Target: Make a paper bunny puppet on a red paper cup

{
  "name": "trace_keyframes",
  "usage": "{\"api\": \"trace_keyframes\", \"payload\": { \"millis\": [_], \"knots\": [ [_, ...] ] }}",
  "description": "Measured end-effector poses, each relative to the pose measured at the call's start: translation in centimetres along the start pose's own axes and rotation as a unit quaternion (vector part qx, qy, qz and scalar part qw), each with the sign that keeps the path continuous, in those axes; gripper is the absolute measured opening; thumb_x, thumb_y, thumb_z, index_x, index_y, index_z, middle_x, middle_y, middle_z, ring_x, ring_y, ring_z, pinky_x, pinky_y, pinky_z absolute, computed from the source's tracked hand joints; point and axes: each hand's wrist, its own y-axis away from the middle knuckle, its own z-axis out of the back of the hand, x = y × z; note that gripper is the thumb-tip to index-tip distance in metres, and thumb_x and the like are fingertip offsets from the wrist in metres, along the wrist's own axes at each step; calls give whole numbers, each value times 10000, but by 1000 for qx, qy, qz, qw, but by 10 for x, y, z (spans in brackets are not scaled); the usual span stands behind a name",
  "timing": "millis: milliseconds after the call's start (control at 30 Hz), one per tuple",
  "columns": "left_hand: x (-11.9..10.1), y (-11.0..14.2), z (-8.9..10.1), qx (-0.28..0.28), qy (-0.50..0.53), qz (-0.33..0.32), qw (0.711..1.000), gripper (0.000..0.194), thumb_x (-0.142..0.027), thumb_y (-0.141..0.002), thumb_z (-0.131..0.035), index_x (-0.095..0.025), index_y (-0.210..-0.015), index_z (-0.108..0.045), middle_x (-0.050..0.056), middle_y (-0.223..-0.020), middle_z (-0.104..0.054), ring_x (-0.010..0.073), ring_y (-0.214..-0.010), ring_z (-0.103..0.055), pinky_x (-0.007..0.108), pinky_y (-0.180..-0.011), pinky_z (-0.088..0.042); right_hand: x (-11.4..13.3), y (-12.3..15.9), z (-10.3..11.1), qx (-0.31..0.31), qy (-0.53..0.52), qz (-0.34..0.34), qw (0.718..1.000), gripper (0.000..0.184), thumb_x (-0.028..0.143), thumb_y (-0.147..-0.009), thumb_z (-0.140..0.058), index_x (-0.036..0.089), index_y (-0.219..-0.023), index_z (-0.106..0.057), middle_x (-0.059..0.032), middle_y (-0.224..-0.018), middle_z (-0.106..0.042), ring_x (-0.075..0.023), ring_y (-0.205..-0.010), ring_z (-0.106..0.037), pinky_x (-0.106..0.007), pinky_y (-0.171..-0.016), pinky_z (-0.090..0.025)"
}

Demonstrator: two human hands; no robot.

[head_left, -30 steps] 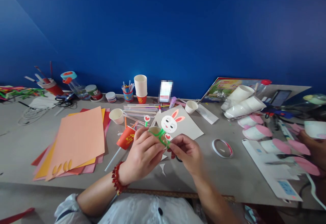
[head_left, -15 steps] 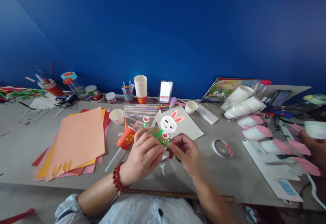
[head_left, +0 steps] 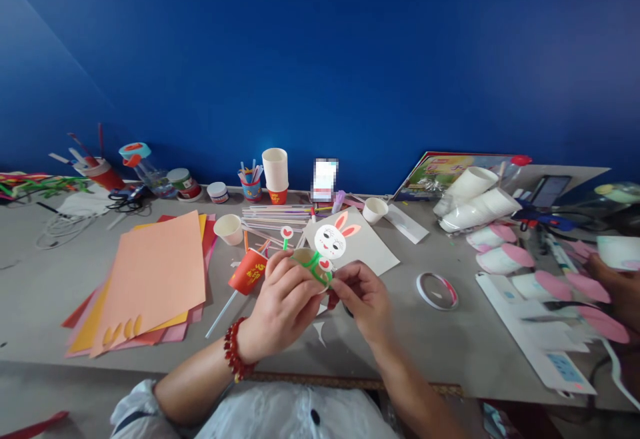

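My left hand (head_left: 283,302) is wrapped round a paper cup (head_left: 303,254), most of which it hides. Green pipe cleaners (head_left: 314,264) run across the cup's mouth. They carry a paper rabbit face (head_left: 330,240) with pink ears and white discs with red hearts, one disc (head_left: 287,233) standing up at the left and another heart disc (head_left: 325,264) below the face. At the cup's right rim, my right hand (head_left: 364,299) pinches with thumb and forefinger, near the end of the green pipe cleaner. What exactly lies between those fingertips is too small to tell.
A red paper cup (head_left: 249,271) with straws lies left of my hands. Further left are stacked coloured paper sheets (head_left: 155,279). A tape roll (head_left: 437,291) lies at the right, near a white power strip (head_left: 530,332) and pink-ended cups (head_left: 505,259). Another person's hand (head_left: 615,286) holds a cup at the far right.
The rabbit face and the lower heart disc have shifted slightly left. Both hands keep nearly the same place and grip on the cup.
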Motion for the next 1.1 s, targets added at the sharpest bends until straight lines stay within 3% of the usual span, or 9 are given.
{"api": "trace_keyframes", "payload": {
  "millis": [267, 467, 900, 1100],
  "knots": [
    [-1, 0, -2, -5, 0, -4, 1000, 114, -98, -875, -605, -202, -920, -590, 12, -840, -663, 162, -801, -585, 480, -1018, -406, -8, 4, -1, -25, -13, 43, 999, 224, 363, -820, -747, 203, -782, -594, 14, -706, -655, -109, -514, -627, -217, -495, -511],
    [-3, -2, -1, -17, -5, -4, 1000, 126, -106, -881, -601, -216, -944, -601, 11, -877, -691, 166, -833, -599, 482, -1034, -398, -7, 6, -2, -11, -46, 50, 998, 227, 396, -832, -728, 207, -813, -605, 19, -692, -646, -116, -519, -622, -229, -494, -525],
    [-3, -1, 0, -17, -33, -27, 999, 123, -115, -894, -591, -214, -960, -621, 3, -861, -709, 161, -825, -614, 464, -1049, -386, -11, -2, 2, 34, -118, -4, 992, 249, 346, -774, -799, 203, -785, -595, 35, -659, -647, -102, -486, -607, -214, -471, -521],
    [-4, -1, 0, -17, -36, -15, 999, 106, -122, -882, -609, -212, -935, -627, 4, -846, -707, 163, -820, -618, 460, -1047, -386, -14, -2, 4, 51, -154, 4, 987, 210, 349, -808, -770, 211, -825, -612, 32, -689, -645, -100, -499, -608, -214, -468, -522]
  ]
}}
